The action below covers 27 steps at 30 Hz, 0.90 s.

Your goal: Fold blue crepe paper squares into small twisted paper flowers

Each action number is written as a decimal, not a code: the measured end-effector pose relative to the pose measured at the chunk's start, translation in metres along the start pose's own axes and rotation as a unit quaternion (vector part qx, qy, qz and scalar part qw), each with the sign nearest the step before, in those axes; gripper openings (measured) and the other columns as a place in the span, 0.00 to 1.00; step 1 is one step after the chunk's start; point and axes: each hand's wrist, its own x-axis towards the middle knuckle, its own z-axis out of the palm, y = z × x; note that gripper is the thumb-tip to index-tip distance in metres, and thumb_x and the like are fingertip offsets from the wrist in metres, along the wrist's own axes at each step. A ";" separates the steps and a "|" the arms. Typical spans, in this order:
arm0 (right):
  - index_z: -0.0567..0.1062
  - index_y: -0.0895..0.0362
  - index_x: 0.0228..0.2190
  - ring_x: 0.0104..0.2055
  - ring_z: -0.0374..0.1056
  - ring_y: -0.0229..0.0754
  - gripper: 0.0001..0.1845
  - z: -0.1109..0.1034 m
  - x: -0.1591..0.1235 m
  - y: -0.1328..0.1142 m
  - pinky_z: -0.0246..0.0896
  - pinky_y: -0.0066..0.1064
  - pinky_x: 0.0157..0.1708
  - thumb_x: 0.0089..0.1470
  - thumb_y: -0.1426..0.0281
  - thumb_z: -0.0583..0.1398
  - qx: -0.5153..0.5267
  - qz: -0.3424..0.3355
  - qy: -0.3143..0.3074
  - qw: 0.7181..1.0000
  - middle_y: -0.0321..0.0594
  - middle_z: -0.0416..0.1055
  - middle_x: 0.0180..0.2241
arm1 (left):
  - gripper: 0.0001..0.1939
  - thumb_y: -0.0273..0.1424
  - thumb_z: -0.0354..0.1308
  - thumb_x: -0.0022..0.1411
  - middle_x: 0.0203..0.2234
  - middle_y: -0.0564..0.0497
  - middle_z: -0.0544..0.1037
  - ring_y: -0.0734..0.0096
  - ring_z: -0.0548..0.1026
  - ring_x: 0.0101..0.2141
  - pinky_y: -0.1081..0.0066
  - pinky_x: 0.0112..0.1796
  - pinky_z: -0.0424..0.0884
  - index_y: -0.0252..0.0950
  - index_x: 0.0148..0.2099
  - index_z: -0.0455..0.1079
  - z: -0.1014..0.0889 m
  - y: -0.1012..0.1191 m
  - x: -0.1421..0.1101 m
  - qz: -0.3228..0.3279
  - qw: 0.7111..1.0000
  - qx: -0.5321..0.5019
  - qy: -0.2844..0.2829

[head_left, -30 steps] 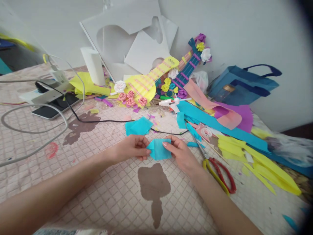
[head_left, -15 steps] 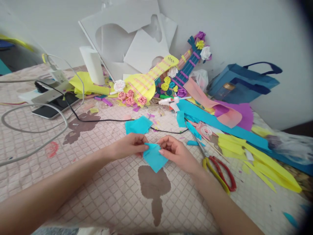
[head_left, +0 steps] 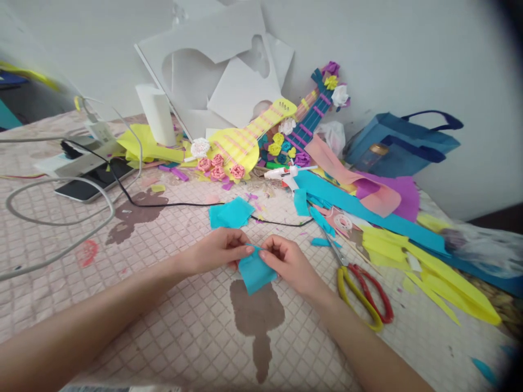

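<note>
The person's two hands meet over the near-middle of the bench (head_left: 183,332), pinching one piece of bright blue paper (head_left: 257,274) between them. The left hand (head_left: 220,249) comes in from the 8 o'clock side and grips the upper edge between thumb and fingers; the right hand (head_left: 292,265), from the 4 o'clock side, pinches that same edge just beside the left fingertips. From this pinch the blue paper hangs with its free end pointing between 5 and 6 o'clock, its lower edge slanting; the fingers cover the top, so which way its long axis runs cannot be told for sure.

Around the blue paper, one small pile of blue pieces (head_left: 231,213) lies near at 11 o'clock, the number in it unclear. At 3 o'clock lies one pair of scissors (head_left: 344,264), blades toward 11 o'clock, with two handles, one yellow and one red. One white glue gun (head_left: 281,173) sits between 12 and 1 o'clock. Farther off at 12 o'clock is one yellow paper guitar (head_left: 249,142), bearing four pink flowers (head_left: 218,173) and one white flower (head_left: 200,147). One blue bag (head_left: 408,133) stands well apart, between 1 and 2 o'clock
</note>
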 end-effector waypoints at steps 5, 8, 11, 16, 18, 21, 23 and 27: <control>0.67 0.55 0.33 0.25 0.58 0.33 0.10 -0.001 -0.003 -0.001 0.52 0.26 0.23 0.53 0.63 0.60 0.037 0.017 -0.019 0.999 0.32 0.63 0.26 | 0.18 0.44 0.58 0.58 0.18 0.56 0.67 0.76 0.68 0.21 0.75 0.24 0.65 0.33 0.29 0.65 -0.004 -0.003 0.003 0.011 0.999 0.030 0.044; 0.64 0.53 0.42 0.24 0.59 0.33 0.16 -0.001 -0.004 -0.002 0.52 0.25 0.22 0.52 0.64 0.61 0.062 0.034 -0.035 0.997 0.31 0.65 0.27 | 0.18 0.44 0.56 0.59 0.19 0.56 0.67 0.77 0.68 0.22 0.75 0.24 0.65 0.33 0.30 0.65 -0.006 -0.003 0.003 0.018 0.998 0.036 0.050; 0.62 0.53 0.42 0.23 0.60 0.32 0.17 -0.001 -0.003 0.000 0.52 0.25 0.21 0.52 0.64 0.61 0.068 0.035 -0.013 0.997 0.30 0.64 0.26 | 0.17 0.44 0.57 0.59 0.22 0.56 0.69 0.76 0.69 0.24 0.75 0.25 0.66 0.33 0.38 0.67 -0.006 -0.002 0.003 0.013 0.999 0.013 0.029; 0.61 0.52 0.42 0.22 0.60 0.32 0.17 -0.003 0.000 0.005 0.53 0.24 0.19 0.53 0.64 0.60 0.072 0.026 0.010 0.997 0.29 0.64 0.26 | 0.21 0.37 0.63 0.53 0.26 0.55 0.73 0.72 0.73 0.27 0.70 0.29 0.70 0.35 0.46 0.62 -0.007 -0.007 0.004 0.012 1.000 -0.022 0.008; 0.60 0.52 0.44 0.23 0.61 0.32 0.18 -0.004 -0.001 0.004 0.54 0.24 0.19 0.53 0.64 0.60 0.057 0.034 -0.007 0.998 0.29 0.64 0.26 | 0.20 0.36 0.62 0.53 0.26 0.55 0.73 0.72 0.73 0.27 0.71 0.28 0.69 0.35 0.46 0.62 -0.007 -0.009 0.005 0.029 0.999 -0.016 0.022; 0.59 0.53 0.47 0.23 0.61 0.32 0.22 -0.005 -0.002 0.001 0.54 0.23 0.19 0.52 0.67 0.61 0.033 0.044 -0.019 0.998 0.30 0.65 0.26 | 0.20 0.34 0.61 0.52 0.25 0.55 0.72 0.74 0.71 0.27 0.73 0.27 0.67 0.34 0.46 0.62 -0.007 -0.011 0.007 0.056 0.997 0.004 0.044; 0.59 0.53 0.48 0.23 0.59 0.31 0.23 -0.005 -0.003 0.000 0.53 0.23 0.18 0.51 0.68 0.60 0.019 0.048 -0.015 0.999 0.29 0.63 0.26 | 0.20 0.34 0.61 0.53 0.25 0.55 0.71 0.74 0.70 0.26 0.74 0.27 0.66 0.34 0.47 0.62 -0.007 -0.012 0.007 0.068 0.996 0.019 0.052; 0.58 0.53 0.50 0.22 0.59 0.31 0.24 -0.005 -0.003 -0.001 0.53 0.23 0.17 0.52 0.70 0.59 0.011 0.057 -0.012 0.998 0.29 0.62 0.25 | 0.19 0.36 0.58 0.56 0.25 0.55 0.71 0.75 0.69 0.26 0.74 0.26 0.65 0.34 0.48 0.62 -0.007 -0.012 0.008 0.078 0.995 0.044 0.052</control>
